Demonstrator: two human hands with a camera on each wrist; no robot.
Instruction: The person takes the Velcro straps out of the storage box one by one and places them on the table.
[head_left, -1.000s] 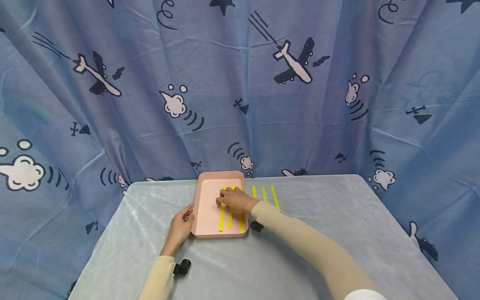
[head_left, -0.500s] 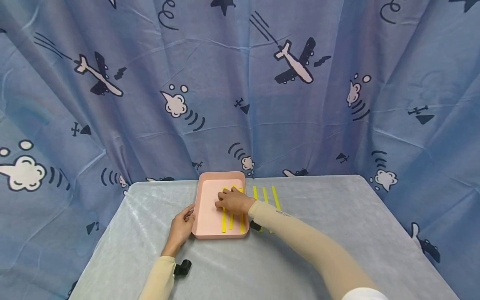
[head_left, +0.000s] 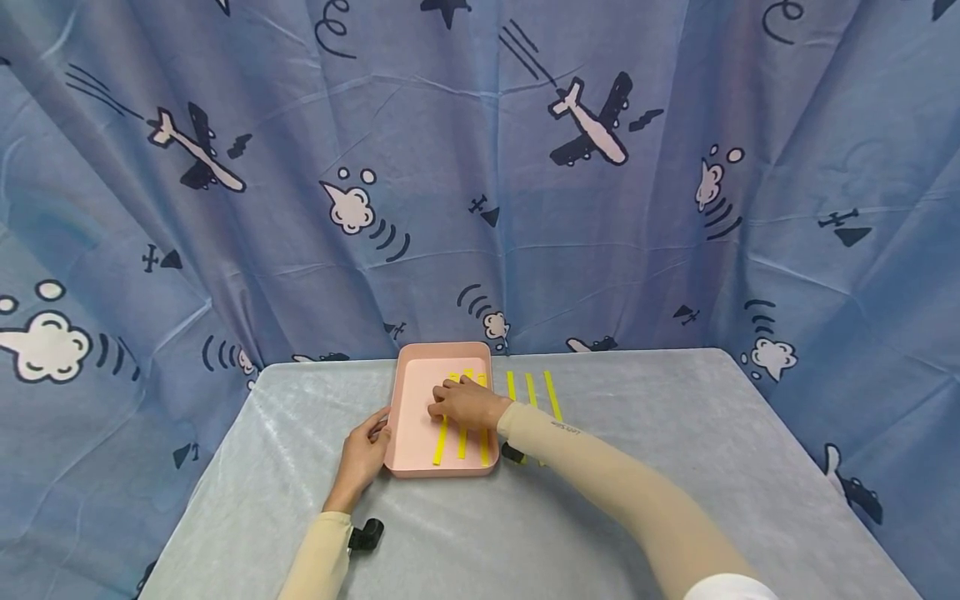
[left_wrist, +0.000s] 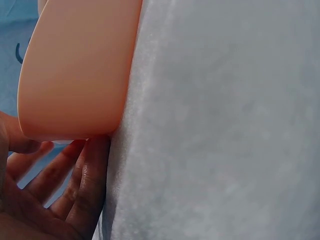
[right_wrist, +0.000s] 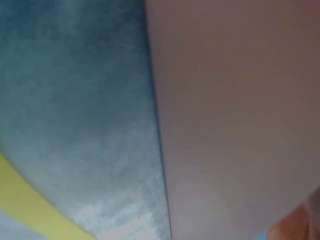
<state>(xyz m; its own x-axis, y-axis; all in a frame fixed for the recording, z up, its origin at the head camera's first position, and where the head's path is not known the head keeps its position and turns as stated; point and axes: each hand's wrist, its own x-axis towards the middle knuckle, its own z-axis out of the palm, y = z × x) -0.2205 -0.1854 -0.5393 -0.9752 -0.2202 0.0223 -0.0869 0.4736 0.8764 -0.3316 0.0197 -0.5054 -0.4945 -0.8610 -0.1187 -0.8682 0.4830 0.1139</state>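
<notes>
A pink rectangular tray [head_left: 408,442] lies on the table, with three narrow yellow strips in its right half. My right hand [head_left: 467,404] reaches over the tray's right wall, fingers bent down at the leftmost yellow strip [head_left: 439,446], which slants slightly. The fingertips' grip on it is hidden under the hand. Beside it are the middle strip [head_left: 462,443] and the right strip [head_left: 484,450], partly covered by the hand. My left hand [head_left: 363,454] rests against the tray's left side. In the left wrist view its fairly straight fingers [left_wrist: 92,175] touch the outer wall [left_wrist: 80,75].
Several more yellow strips [head_left: 552,393] lie on the grey-covered table [head_left: 637,400] right of the tray, partly under the right forearm. A blue patterned curtain [head_left: 480,167] hangs behind the table's far edge. A black wrist camera [head_left: 366,535] sits on the left wrist.
The leftmost strip's near end has swung left and its far end slightly right, so it now slants. The right hand has shifted slightly left; the left hand stays at the tray.
</notes>
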